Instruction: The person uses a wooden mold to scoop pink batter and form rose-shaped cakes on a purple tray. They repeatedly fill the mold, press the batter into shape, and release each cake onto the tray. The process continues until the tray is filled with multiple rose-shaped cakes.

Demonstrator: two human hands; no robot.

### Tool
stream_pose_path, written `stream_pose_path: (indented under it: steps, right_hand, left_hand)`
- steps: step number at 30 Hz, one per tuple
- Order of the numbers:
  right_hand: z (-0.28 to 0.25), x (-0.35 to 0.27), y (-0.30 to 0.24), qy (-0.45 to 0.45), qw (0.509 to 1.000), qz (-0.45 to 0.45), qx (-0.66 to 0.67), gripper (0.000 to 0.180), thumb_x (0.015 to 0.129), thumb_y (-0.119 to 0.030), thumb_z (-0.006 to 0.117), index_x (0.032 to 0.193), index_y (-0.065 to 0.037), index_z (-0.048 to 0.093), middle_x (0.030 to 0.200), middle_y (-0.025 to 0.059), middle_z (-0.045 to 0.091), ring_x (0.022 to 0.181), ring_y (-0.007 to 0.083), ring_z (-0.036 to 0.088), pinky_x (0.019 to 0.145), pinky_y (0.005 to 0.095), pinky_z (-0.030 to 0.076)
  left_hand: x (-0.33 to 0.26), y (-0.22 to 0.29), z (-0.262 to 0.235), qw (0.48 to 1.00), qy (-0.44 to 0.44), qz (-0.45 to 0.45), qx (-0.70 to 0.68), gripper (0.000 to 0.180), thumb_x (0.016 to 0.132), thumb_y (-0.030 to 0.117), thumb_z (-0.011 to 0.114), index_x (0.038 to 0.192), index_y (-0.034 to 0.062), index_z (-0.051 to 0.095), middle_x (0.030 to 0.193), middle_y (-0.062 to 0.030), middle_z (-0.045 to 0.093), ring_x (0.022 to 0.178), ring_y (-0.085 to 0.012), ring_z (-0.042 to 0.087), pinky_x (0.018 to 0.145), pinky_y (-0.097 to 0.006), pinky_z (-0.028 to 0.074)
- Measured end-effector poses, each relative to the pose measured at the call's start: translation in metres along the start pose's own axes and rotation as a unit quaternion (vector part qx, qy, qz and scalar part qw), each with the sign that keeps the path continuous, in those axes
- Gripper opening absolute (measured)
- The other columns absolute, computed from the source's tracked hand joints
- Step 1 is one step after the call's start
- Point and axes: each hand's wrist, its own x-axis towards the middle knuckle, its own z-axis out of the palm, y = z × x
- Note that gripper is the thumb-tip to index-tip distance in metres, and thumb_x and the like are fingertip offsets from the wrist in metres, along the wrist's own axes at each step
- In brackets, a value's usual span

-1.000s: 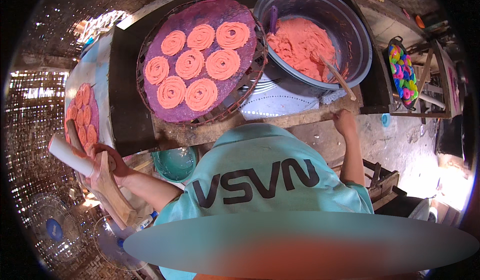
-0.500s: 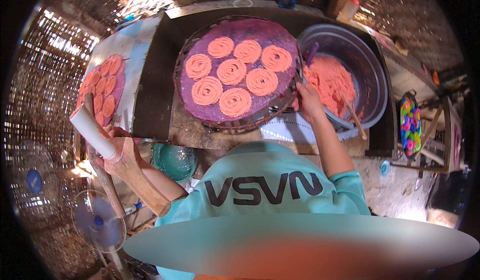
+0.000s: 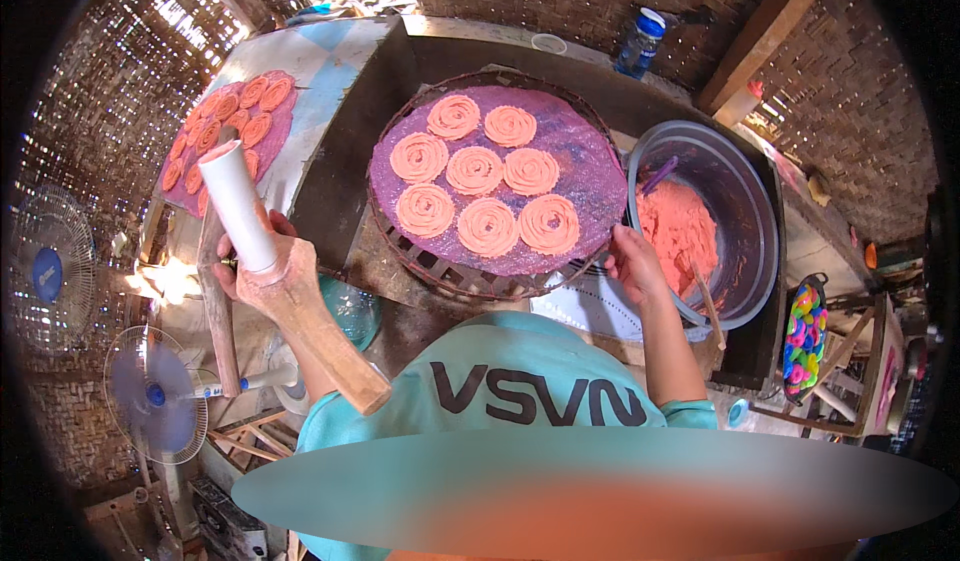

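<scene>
My left hand (image 3: 270, 246) is closed around a wooden hand press, its white tube (image 3: 238, 206) pointing up and away, its thick wooden handle (image 3: 345, 366) slanting toward me. Beside the tube runs a thinner wooden bar (image 3: 218, 296), apparently part of the press. My right hand (image 3: 640, 266) pinches the right rim of a round woven tray (image 3: 400, 253). Purple sheeting (image 3: 590, 166) covers that tray, and several coral dough rosettes (image 3: 475, 171) lie on it, the right side being bare. At the right stands a grey tub (image 3: 745, 226) of coral dough (image 3: 680, 226) with a wooden stick (image 3: 708, 306) in it.
A purple sheet with more rosettes (image 3: 255, 128) lies at the left. Behind the tub stands a blue-capped bottle (image 3: 640, 46). Two fans (image 3: 155, 396) are at lower left, a teal basin (image 3: 350, 313) is below the worktable, and a multicoloured bundle (image 3: 803, 346) hangs at right.
The tray has turned under my right hand, so its bare area now faces right. My left hand has raised the press slightly and brought it inward. The whole view has shifted.
</scene>
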Motion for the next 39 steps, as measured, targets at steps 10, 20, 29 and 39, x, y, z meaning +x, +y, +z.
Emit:
stream_pose_path:
  steps: [10,20,29,39]
  right_hand:
    - [0.048,-0.024,0.029,0.027,0.998,0.034,0.051,0.014,0.093,-0.017,0.047,0.097,-0.003,0.049,0.08,0.0113,0.06,0.058,0.0195,0.061,0.054,0.0275,0.053]
    - [0.084,-0.064,-0.022,-0.37,0.917,0.031,-0.146,0.079,0.078,-0.062,0.053,0.119,0.005,0.05,0.112,0.0163,0.059,0.103,0.0228,0.057,0.092,0.0354,0.044]
    - [0.181,-0.095,-0.07,-0.541,0.752,0.196,0.322,0.095,0.076,-0.069,0.05,0.141,-0.007,0.019,0.095,0.025,0.054,0.055,0.0238,0.055,0.046,0.0324,0.046]
    - [0.141,-0.098,-0.127,-0.202,0.93,-0.303,-0.054,0.104,0.066,-0.028,0.077,0.145,-0.016,0.01,0.13,0.0231,0.037,0.068,0.0136,0.057,0.046,0.02,0.047]
  left_hand:
    - [-0.001,0.0,-0.006,0.997,-0.065,0.005,-0.04,0.025,0.077,0.037,0.064,0.092,0.0182,0.056,0.119,-0.0149,0.052,0.114,-0.0329,0.045,0.102,-0.045,0.034]
    - [0.013,-0.052,0.024,0.999,0.02,0.023,-0.023,0.021,0.07,0.031,0.065,0.085,0.0226,0.053,0.104,-0.0059,0.054,0.107,-0.0303,0.052,0.094,-0.05,0.041]
    - [0.055,-0.15,0.098,0.915,-0.372,-0.149,0.048,0.06,0.068,0.026,0.079,0.114,-0.0002,0.051,0.107,-0.0148,0.052,0.108,-0.0346,0.052,0.092,-0.047,0.046]
    - [0.046,-0.119,0.071,0.651,-0.43,-0.167,0.603,0.055,0.067,0.042,0.073,0.11,0.0113,0.059,0.12,-0.0069,0.058,0.117,-0.0208,0.049,0.11,-0.044,0.017]
